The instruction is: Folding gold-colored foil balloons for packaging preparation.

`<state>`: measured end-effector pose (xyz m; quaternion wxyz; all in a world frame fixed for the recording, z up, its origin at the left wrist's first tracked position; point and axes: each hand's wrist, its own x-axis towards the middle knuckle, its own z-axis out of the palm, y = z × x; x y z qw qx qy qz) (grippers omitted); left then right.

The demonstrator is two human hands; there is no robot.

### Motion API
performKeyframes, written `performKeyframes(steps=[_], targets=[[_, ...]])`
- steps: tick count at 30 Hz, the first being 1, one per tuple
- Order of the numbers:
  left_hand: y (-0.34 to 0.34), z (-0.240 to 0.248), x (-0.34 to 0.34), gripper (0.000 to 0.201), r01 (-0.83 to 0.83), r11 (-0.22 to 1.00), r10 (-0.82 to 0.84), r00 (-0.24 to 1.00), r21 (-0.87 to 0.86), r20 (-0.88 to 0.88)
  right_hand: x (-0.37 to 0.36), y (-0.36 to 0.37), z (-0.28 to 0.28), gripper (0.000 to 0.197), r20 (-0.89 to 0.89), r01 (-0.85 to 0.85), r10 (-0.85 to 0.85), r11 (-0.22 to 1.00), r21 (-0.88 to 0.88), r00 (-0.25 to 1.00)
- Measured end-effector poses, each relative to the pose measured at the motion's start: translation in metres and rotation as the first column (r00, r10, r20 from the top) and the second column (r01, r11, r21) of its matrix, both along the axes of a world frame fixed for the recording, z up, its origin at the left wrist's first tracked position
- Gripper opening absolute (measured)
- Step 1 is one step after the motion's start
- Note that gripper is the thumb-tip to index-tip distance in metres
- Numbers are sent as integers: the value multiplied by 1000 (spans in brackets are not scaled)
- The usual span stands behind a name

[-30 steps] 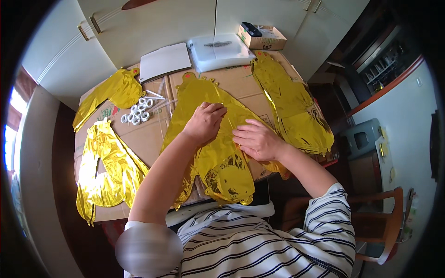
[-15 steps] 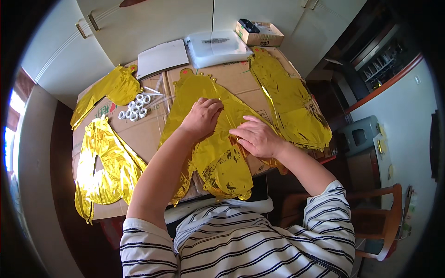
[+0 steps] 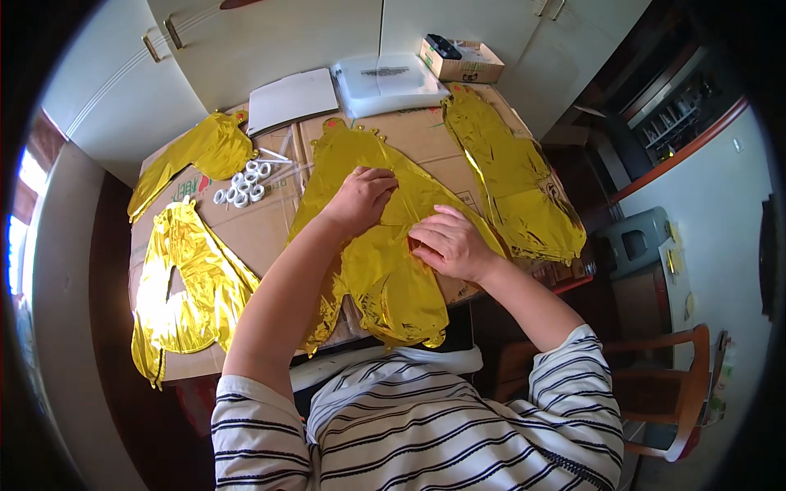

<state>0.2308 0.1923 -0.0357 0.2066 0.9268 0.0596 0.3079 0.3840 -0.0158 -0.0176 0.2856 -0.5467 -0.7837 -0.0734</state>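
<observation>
Looking down from the head camera, the view shows a person in a striped top bent over a table covered with flattened cardboard (image 3: 254,233), which seems laid there to protect the surface and give a flat bed for the work. In the middle lies an uninflated gold foil balloon (image 3: 385,270), spread flat and running from the far side of the cardboard to the near edge, where its lower end hangs over.

The left hand (image 3: 360,199) rests on the upper part of this balloon with the fingers curled down, pinching or pressing the foil; whether anything is held between the fingertips cannot be told. The right hand (image 3: 453,243) lies palm down just beside it, fingers close together and flat on the foil, apparently holding the sheet still so that it does not slide or crease.

Three more gold foil balloons lie apart from the hands: one along the right side (image 3: 516,184), one at the far left corner (image 3: 201,151), one at the near left (image 3: 184,286). A cluster of small white rings (image 3: 241,186) sits between the two left ones. At the far edge are a white notebook (image 3: 292,100), a clear plastic pack (image 3: 386,82) and a small cardboard box (image 3: 463,61). A wooden chair (image 3: 663,393) stands to the right.
</observation>
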Motion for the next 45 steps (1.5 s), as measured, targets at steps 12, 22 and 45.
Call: performKeyframes(steps=[12, 22, 45], targets=[[10, 4, 3, 27, 36, 999, -38, 998, -28, -52, 1, 2, 5, 28, 32, -37, 37, 999, -3, 999], [-14, 21, -23, 27, -195, 959, 221, 969, -205, 109, 3, 9, 25, 22, -126, -53, 43, 996, -77, 991], [-184, 61, -229, 89, -872, 431, 781, 489, -231, -389, -4, 29, 33, 12, -401, 49, -92, 992, -116, 911]])
